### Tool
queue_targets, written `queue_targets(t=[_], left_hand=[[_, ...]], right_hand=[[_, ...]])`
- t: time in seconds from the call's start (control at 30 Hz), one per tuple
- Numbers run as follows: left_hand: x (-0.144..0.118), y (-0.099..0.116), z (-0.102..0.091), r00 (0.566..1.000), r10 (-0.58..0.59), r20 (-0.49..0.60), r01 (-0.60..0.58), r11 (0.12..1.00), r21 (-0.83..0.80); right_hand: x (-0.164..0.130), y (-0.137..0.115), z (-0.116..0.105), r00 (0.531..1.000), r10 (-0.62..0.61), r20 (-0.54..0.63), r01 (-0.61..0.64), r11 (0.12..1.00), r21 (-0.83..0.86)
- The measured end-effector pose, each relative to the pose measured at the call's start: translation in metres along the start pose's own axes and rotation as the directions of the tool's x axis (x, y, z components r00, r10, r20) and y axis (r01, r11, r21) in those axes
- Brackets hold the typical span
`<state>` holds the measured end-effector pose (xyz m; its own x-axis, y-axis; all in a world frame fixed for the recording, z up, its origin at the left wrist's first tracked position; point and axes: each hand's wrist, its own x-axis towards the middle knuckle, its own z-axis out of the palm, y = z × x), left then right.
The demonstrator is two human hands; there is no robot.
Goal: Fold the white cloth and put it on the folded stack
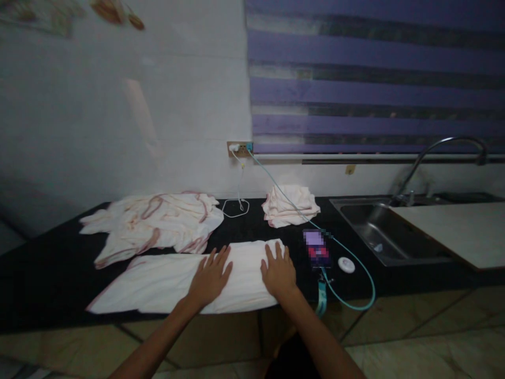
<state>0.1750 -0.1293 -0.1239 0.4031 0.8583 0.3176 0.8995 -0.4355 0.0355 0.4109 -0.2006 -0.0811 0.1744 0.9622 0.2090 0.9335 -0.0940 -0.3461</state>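
A long white cloth (161, 281) with a pinkish edge lies spread along the front of the black countertop (43, 273). My left hand (211, 276) rests flat near its middle, fingers spread. Close to the cloth's right end, my right hand (279, 271) also presses down with fingers apart. Neither hand grasps anything. Behind and to the left is a rumpled heap of similar cloths (158, 221). A small stack of folded cloths (291, 205) sits at the back, beyond my right hand.
Right of the cloth lie a phone (316, 247) with a teal cable (371, 279) and a round white object (346, 265). A sink (366, 221) with a faucet (410, 168) and a pale board (461, 231) is farther right. The wall socket (240, 149) holds two plugs.
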Motion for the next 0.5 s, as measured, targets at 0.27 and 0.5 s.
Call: queue_targets(t=[0.27,0.5], left_hand=[[0.010,0.050,0.000,1.000,0.000,-0.012,-0.001,0.999,-0.049],[0.010,0.051,0.003,0.999,0.029,-0.036,-0.031,0.998,-0.054]], right_hand=[[0.005,0.028,-0.052,0.917,0.385,0.103,-0.391,0.919,0.043],[0.015,0.060,-0.052,0.930,0.314,0.192,-0.352,0.911,0.215]])
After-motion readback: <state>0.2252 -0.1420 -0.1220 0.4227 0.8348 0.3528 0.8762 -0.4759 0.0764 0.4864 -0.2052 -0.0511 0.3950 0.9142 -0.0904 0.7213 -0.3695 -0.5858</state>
